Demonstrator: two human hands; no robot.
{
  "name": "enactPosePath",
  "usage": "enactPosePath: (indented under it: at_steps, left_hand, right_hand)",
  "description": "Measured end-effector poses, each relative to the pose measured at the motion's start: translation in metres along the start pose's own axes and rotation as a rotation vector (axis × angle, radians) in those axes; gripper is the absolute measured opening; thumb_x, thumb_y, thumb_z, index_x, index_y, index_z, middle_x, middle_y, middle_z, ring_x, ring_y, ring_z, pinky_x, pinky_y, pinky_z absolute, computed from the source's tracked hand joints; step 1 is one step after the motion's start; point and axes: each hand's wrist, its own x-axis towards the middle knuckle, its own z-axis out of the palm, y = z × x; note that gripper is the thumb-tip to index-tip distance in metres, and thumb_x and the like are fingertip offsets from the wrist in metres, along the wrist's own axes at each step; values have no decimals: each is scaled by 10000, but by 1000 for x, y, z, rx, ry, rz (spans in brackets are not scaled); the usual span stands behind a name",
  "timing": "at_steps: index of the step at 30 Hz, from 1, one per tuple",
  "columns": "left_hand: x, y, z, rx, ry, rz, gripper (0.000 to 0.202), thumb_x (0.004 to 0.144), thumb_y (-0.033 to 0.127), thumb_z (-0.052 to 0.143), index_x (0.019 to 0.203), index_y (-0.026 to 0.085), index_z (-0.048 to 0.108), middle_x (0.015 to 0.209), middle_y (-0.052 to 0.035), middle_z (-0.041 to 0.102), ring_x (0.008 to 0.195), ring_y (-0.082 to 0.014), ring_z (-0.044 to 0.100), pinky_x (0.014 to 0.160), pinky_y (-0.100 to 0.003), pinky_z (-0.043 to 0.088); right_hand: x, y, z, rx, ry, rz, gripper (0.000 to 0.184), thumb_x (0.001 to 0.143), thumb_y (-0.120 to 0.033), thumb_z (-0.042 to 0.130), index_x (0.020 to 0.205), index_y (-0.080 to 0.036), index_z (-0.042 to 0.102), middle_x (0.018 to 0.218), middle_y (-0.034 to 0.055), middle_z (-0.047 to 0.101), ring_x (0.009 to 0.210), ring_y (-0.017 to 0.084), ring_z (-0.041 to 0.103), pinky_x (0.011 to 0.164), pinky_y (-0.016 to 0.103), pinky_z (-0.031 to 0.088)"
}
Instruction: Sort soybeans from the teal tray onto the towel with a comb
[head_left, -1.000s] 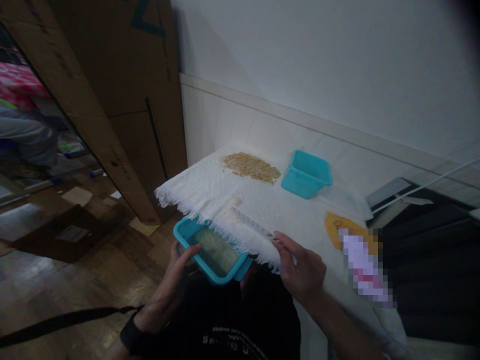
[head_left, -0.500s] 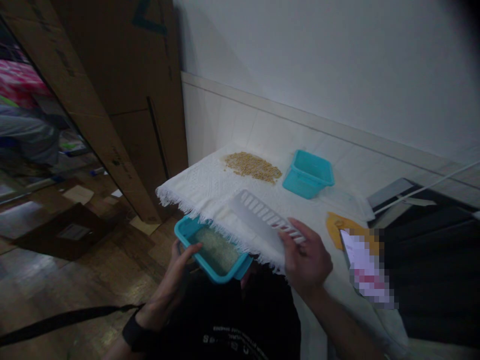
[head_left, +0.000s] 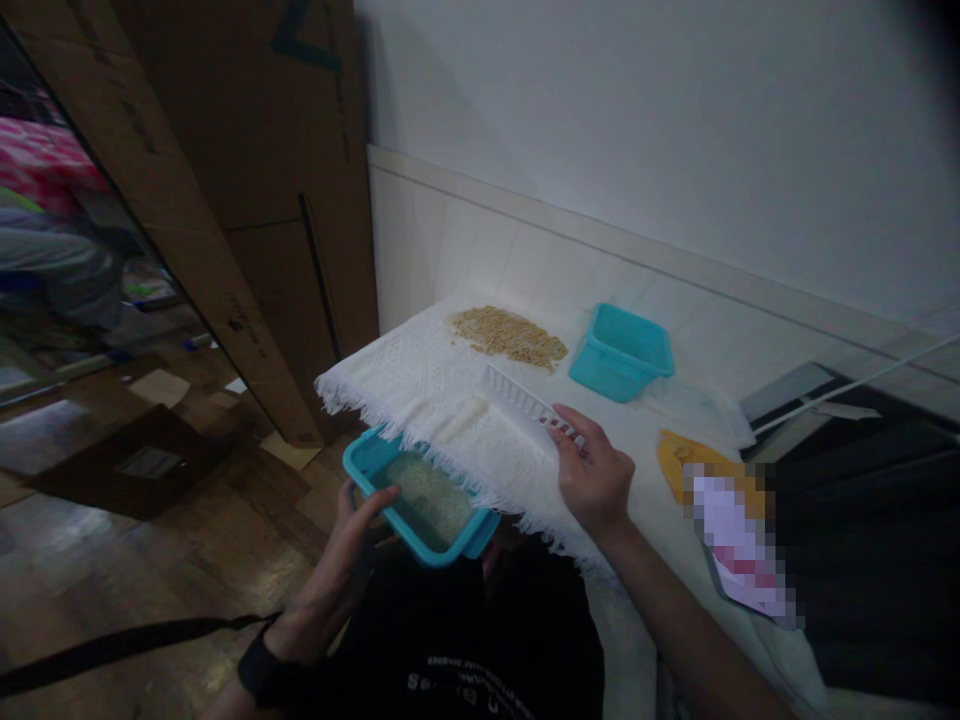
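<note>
My left hand (head_left: 346, 545) grips the near left rim of a turquoise plastic tub (head_left: 433, 556), its thumb over the edge. The tub sits under the cloth's fringed edge, above my lap, with pale small grains (head_left: 433, 497) inside. In my right hand (head_left: 598, 472) is a white slotted plastic divider (head_left: 519, 397), pinched at its near end and standing on edge over the white cloth (head_left: 397, 370). A small pale heap (head_left: 466, 417), apparently of grains, lies on the cloth just left of the divider. Yellowish beans or kernels (head_left: 510, 336) are spread farther back.
A second turquoise tub (head_left: 622, 350) stands at the back right, with a clear plastic lid (head_left: 701, 412) beside it. Farther right are a yellow item (head_left: 675, 462), a blurred-out phone (head_left: 739, 560) and a black bag-like thing (head_left: 870, 560). Tall cardboard (head_left: 292, 220) stands left.
My right hand has drawn slightly left and up, turning the divider from nearly flat to on edge. The pale heap beside it now shows. My left hand and its tub have barely moved.
</note>
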Motion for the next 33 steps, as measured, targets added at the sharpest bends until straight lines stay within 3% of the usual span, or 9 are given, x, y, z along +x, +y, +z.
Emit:
enactPosePath:
  at_steps: [7, 16, 27, 33]
  left_hand:
    - [-9, 1, 4, 4, -16, 22, 747, 704, 401, 768, 1332, 347, 367, 1212, -92, 623, 877, -276, 710, 762, -467, 585]
    - [-3, -1, 2, 4, 11, 22, 773, 674, 396, 786, 1332, 343, 384, 1166, -88, 639, 850, -280, 710, 725, -454, 582]
    - [-3, -1, 0, 5, -4, 25, 759, 696, 402, 772, 1336, 351, 367, 1231, -85, 618, 864, -277, 709, 711, -415, 587]
    - [-5, 0, 0, -6, -16, 27, 771, 689, 392, 778, 1342, 347, 369, 1206, -88, 631, 860, -281, 710, 717, -430, 587]
  right_hand:
    - [-18, -8, -19, -113, 66, -90, 202, 882, -293, 603, 1044, -250, 716, 897, 18, 774, 657, 157, 725, 634, 238, 571]
    - [-11, -8, -14, -90, 134, -176, 189, 881, -253, 632, 1054, -201, 689, 857, 19, 776, 538, 127, 689, 539, 206, 543]
    - [-19, -12, -24, -270, 158, -338, 144, 918, -220, 593, 1035, -193, 672, 839, 11, 778, 566, 139, 712, 536, 208, 522]
    - [-29, -20, -21, -241, 136, -423, 144, 930, -187, 578, 1060, -207, 636, 847, -22, 779, 596, 110, 717, 583, 180, 530]
